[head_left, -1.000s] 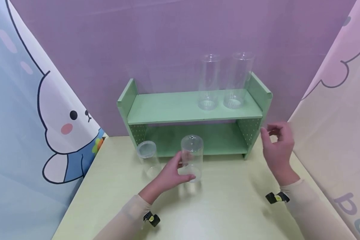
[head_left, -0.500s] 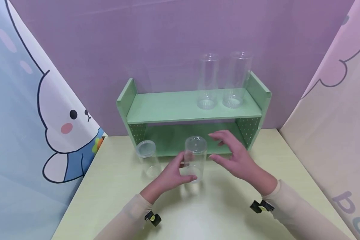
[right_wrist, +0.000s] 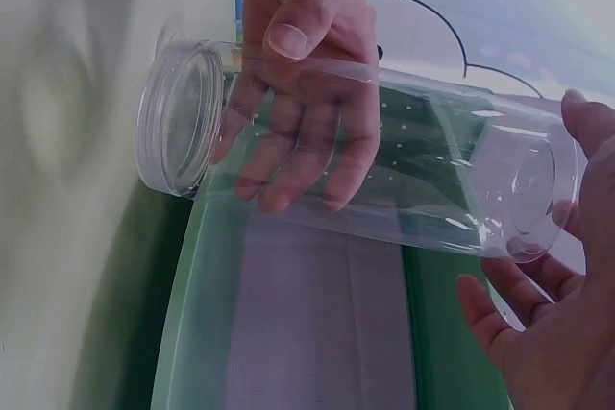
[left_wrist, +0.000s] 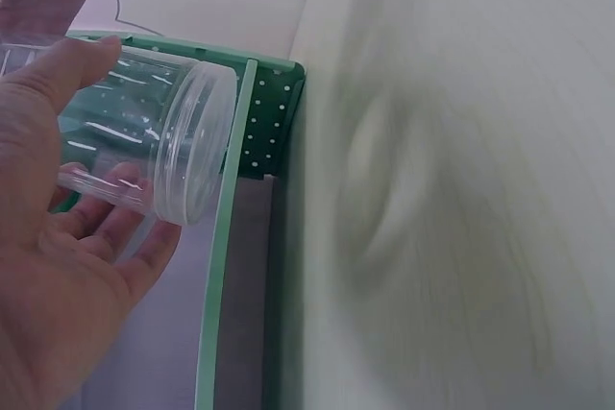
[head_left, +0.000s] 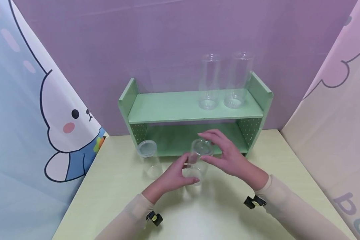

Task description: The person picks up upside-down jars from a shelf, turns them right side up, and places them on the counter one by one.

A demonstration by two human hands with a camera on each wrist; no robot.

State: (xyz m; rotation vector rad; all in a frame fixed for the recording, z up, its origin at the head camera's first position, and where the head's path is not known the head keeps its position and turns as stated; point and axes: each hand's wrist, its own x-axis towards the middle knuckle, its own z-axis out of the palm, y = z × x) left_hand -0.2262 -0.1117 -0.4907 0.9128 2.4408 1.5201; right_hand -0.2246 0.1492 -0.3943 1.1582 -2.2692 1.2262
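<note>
A clear plastic jar (head_left: 198,165) is held just above the table, in front of the shelf, tilted slightly. Its ridged lid end (right_wrist: 173,117) points down toward the tabletop. My left hand (head_left: 175,175) grips the lower part of its side, thumb in front and fingers behind; the left wrist view shows the thumb (left_wrist: 82,64) across the jar. Around the upper end my right hand (head_left: 228,155) curls its thumb and fingers, the thumb at the rim in the right wrist view. Another clear jar (head_left: 150,160) with a whitish top stands on the table to the left.
A green two-tier shelf (head_left: 168,108) stands at the back of the pale table (head_left: 114,200). Two tall clear jars, one (head_left: 209,83) beside the other (head_left: 239,81), stand on the right of its upper tier. Printed cloth hangs at both sides.
My right hand has come in from the right to the upper end of the jar. My left hand has shifted slightly right with the jar, which now leans a little.
</note>
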